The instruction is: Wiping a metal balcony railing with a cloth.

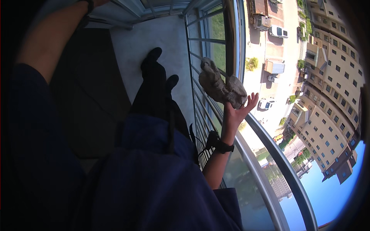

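Observation:
My right hand [240, 107] is at the metal balcony railing, its fingers spread beside a bunched grey cloth [221, 85]. The cloth, textured like a towel, rests against the hand and lies across the thick polished top rail [231, 37]. How firmly the fingers grip it is partly hidden by its folds. A dark band circles my right wrist. My left arm reaches to the upper left, where only a sliver of my left hand [99, 2] shows at the frame's top edge; its fingers are cut off.
Thin railing bars [202, 115] run along my right side, beside a window frame [260, 127]. Outside, far below, are parked vehicles [274, 66] and a tan building [332, 72]. A large dark panel [89, 95] lies left of my legs on the pale floor [130, 49].

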### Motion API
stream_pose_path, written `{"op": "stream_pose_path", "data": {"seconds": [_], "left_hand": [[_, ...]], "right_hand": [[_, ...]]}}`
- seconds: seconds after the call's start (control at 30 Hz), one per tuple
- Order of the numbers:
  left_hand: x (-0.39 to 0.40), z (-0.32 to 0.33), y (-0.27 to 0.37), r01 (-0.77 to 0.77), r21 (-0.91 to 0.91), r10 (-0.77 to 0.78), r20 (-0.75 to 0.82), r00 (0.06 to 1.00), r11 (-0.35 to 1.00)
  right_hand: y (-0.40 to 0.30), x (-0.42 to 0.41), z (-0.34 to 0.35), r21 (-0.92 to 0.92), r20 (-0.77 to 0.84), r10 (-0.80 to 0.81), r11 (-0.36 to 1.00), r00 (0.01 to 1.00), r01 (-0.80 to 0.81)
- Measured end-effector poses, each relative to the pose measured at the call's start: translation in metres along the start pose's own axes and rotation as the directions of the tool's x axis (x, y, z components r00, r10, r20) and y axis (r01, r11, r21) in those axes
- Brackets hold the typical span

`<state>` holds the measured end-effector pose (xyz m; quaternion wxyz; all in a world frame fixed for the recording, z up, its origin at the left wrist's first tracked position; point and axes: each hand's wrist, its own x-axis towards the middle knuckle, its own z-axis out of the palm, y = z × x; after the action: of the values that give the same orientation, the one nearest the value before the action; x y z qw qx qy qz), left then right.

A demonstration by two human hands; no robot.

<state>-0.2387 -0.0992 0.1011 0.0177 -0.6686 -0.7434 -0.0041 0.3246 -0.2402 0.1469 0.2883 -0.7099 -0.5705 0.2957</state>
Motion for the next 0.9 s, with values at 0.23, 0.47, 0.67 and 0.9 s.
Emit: {"op": "stream_pose_path", "data": {"seconds": [0.23,0.47,0.67,0.9], "left_hand": [[0.003,0.003,-0.005,-0.054,-0.024,0.051,-0.09,0.995,0.998],[0.001,-0.005,-0.003,-0.007,-0.02,0.007,-0.017,1.0,1.0],[0.003,-0.005,-0.007,-0.069,-0.046,0.067,-0.049,0.997,0.997],[0.006,-0.022,-0.004,-0.045,-0.018,0.045,0.007,0.999,0.999]], "right_hand": [[0.004,0.013,-0.009,0.18,0.041,0.196,0.963,0.98,-0.2],[-0.02,0.023,-0.011,-0.131,0.143,0.154,0.982,0.978,-0.135],[-0.024,0.055,0.031,-0.476,0.108,0.22,0.868,0.969,-0.144],[-0.089,0.104,0.073,-0.61,0.054,0.21,0.781,0.976,-0.134]]}}
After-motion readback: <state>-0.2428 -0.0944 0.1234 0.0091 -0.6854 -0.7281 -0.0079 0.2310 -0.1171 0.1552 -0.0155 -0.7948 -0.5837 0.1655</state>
